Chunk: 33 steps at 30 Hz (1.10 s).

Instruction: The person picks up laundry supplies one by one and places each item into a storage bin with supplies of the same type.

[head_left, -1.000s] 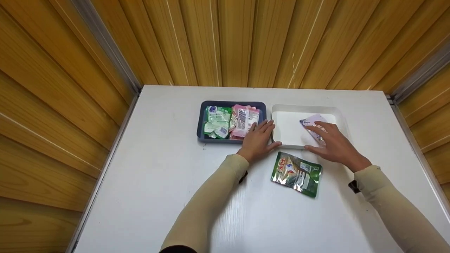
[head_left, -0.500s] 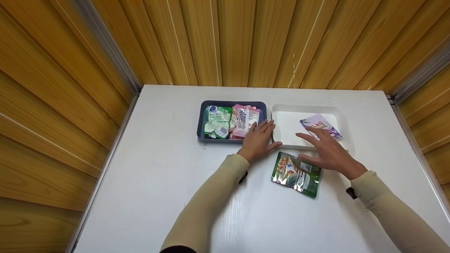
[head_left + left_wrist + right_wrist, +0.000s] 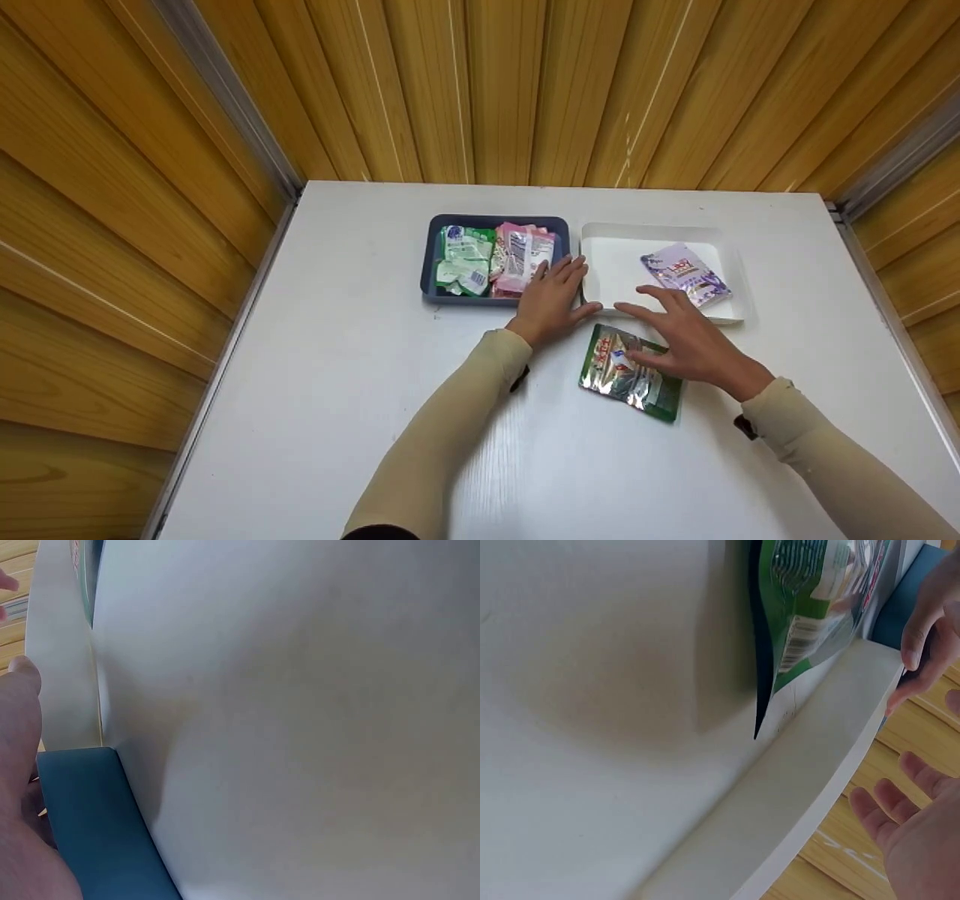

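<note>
My left hand rests over the adjoining rims of a dark blue tray and a white tray, fingers extended and thumb spread. My right hand hovers over the white tray's front edge and a green foil pouch, with fingers apart and nothing between them. That pouch lies on the table in front of the white tray, partly covered by the hand in the head view. Inside the white tray, toward its right side, lies a purple packet. The right wrist view shows the pouch's printed back close up.
Green packets fill the left part of the dark blue tray, and pink packets are stacked in its right part. Both trays stand on a white table. Wood-patterned panels rise behind and beside it.
My right hand has let go of the purple packet in the white tray and moved back toward me, over the green pouch. The left hand has stayed in place.
</note>
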Each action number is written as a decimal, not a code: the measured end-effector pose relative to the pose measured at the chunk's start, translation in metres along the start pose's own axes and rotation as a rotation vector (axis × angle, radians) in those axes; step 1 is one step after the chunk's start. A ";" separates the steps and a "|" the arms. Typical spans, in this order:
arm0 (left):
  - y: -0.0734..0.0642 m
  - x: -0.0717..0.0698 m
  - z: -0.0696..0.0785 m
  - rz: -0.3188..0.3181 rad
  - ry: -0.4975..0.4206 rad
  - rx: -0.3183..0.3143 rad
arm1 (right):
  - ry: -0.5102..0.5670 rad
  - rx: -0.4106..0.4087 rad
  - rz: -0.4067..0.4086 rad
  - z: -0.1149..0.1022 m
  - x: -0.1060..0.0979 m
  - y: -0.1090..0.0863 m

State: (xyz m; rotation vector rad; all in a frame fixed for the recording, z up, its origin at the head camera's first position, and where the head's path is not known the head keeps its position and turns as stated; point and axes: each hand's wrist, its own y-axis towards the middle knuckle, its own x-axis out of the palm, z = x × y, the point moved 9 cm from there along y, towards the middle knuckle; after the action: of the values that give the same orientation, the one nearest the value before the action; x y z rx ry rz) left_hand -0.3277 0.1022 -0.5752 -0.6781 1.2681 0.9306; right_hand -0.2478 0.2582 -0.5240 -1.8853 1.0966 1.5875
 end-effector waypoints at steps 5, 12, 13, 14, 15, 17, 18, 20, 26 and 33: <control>0.000 -0.001 0.000 0.000 -0.003 0.000 | 0.011 -0.013 -0.025 -0.008 0.005 -0.002; -0.001 -0.001 0.000 -0.005 -0.015 0.000 | 0.014 -0.059 0.003 -0.019 0.007 -0.006; -0.001 -0.001 0.000 -0.007 -0.017 0.001 | 0.019 -0.064 0.003 -0.020 0.008 -0.006; -0.001 -0.001 0.000 -0.008 -0.017 0.001 | 0.021 -0.071 0.005 -0.021 0.009 -0.007; -0.001 -0.001 0.000 -0.007 -0.016 0.001 | 0.025 -0.075 0.005 -0.022 0.010 -0.008; -0.001 -0.001 0.000 -0.003 -0.012 0.001 | 0.030 -0.085 0.002 -0.024 0.011 -0.009; -0.001 -0.001 0.000 -0.001 -0.011 0.001 | 0.033 -0.090 0.001 -0.025 0.012 -0.009; -0.001 -0.002 0.000 0.004 -0.008 0.002 | 0.033 -0.096 -0.007 -0.026 0.014 -0.010; -0.001 -0.002 0.000 0.002 -0.014 0.001 | 0.030 -0.108 -0.029 -0.029 0.019 -0.013; -0.001 -0.002 0.000 0.004 -0.012 0.005 | 0.032 -0.116 -0.042 -0.033 0.024 -0.015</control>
State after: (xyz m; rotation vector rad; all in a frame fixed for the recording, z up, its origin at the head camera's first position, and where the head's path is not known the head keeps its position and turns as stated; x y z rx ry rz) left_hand -0.3272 0.1016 -0.5732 -0.6659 1.2614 0.9328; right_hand -0.2152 0.2351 -0.5407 -2.0012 0.9903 1.6342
